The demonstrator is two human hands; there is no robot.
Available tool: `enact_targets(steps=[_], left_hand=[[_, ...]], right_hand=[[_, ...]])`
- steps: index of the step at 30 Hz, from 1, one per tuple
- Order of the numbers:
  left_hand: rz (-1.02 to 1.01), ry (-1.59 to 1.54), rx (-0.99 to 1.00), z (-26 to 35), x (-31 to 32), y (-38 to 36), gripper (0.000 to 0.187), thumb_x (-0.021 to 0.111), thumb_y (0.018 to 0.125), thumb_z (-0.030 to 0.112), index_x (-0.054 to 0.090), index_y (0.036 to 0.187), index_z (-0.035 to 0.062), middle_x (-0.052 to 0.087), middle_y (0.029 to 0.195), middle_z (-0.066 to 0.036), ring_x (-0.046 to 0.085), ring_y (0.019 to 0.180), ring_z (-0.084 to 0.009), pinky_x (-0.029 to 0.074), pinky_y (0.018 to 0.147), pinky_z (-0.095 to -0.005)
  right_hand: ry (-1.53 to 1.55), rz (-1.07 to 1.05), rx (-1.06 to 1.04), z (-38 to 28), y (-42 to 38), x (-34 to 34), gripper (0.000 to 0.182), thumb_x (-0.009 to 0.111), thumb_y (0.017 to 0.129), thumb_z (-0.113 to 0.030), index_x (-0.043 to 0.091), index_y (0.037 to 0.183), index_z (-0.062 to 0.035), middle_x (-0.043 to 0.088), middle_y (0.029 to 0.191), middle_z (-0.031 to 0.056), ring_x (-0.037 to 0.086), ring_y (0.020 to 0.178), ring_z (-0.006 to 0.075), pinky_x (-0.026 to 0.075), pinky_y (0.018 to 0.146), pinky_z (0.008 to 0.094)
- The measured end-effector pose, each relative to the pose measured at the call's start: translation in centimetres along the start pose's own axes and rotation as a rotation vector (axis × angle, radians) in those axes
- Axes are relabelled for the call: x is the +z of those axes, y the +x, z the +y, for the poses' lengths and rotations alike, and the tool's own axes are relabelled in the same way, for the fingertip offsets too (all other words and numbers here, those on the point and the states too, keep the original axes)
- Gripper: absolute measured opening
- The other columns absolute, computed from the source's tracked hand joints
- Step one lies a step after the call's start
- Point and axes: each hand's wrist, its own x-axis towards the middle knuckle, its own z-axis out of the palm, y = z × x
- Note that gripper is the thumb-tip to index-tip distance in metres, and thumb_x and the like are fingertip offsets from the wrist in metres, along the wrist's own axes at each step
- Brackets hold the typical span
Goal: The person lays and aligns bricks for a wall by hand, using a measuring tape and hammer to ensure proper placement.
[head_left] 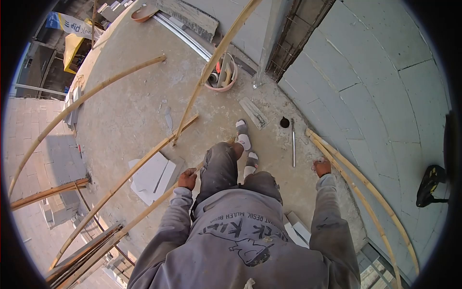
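two poles [360, 198] slant beside the right hand [322, 167]

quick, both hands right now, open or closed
Left hand: closed around a wooden pole.
Right hand: partly curled near two curved poles; any grip cannot be told.

The single head view looks steeply down and forward (a round, wide field) over the near sweatshirt [250, 231], with concrete floor [115, 111] stretching far.
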Motion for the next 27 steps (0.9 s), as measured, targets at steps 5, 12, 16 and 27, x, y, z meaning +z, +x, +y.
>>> enact_targets(steps=[5,12,16,27], left_hand=[[-0.017,0.063,-0.167,-2.9,-0.9,5.0,0.035,0.053,0.079,0.026,0.065,0.105,0.0052,0.062,0.107,-0.02,0.058,0.103,-0.0334,0.044,0.091,-0.037],[0.002,-0.1,-0.232,-3.7,-1.4,17.1,0.036,0.053,0.081,0.03,0.066,0.103,0.0058,0.064,0.105,-0.018,0.059,0.102,-0.0321,0.044,0.09,-0.0367],[0.075,-0.199,-0.196,-0.1,-6.4,26.3,0.033,0.054,0.081,0.027,0.066,0.104,0.0056,0.065,0.102,-0.017,0.061,0.097,-0.0307,0.046,0.087,-0.0356],[0.15,-0.49,-0.41,-5.4,-16.1,38.2,0.03,0.054,0.084,0.02,0.064,0.104,-0.0007,0.067,0.081,-0.011,0.063,0.07,-0.018,0.049,0.068,-0.0283]], right_hand=[[0.005,-0.212,0.075,-0.4,-1.2,6.9,0.007,0.056,0.079,-0.006,0.06,0.079,-0.0007,0.06,0.063,0.0082,0.058,0.051,0.0164,0.043,0.044,0.0287],[-0.025,-0.257,0.293,-5.3,-3.2,7.0,0.008,0.055,0.079,-0.005,0.061,0.081,-0.001,0.062,0.065,0.0096,0.059,0.05,0.0175,0.045,0.044,0.0291],[-0.157,-0.189,0.306,-15.3,0.1,7.6,0.011,0.054,0.078,-0.008,0.061,0.076,0.0003,0.063,0.063,0.01,0.059,0.05,0.018,0.046,0.049,0.0296],[-0.476,-0.389,0.136,-42.4,4.0,14.9,0.016,0.054,0.083,-0.014,0.061,0.086,-0.0004,0.064,0.07,0.0112,0.064,0.065,0.0198,0.049,0.063,0.0325]])
